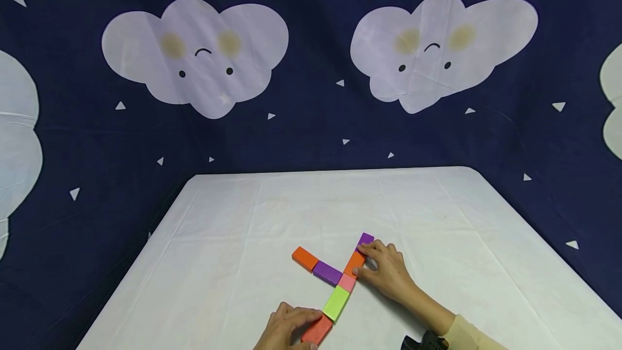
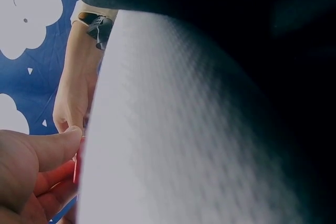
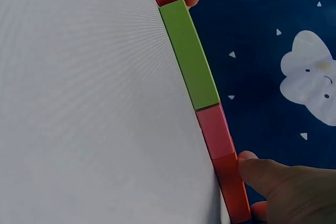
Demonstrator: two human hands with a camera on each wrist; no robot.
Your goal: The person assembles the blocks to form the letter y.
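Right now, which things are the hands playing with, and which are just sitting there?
In use: left hand on the red block; right hand on the orange block by the purple end block.

Just there: green block, pink block, purple block, far orange block, white table, cloud backdrop.

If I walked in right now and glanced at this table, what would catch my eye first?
Most likely the bright blocks laid flat in a forked line near the front of the white table: red block, green block, pink block, then orange and purple branches. The left hand holds the red block at the near end, while the right hand touches the orange block further up. Behind, smiling white clouds cover a dark blue backdrop.
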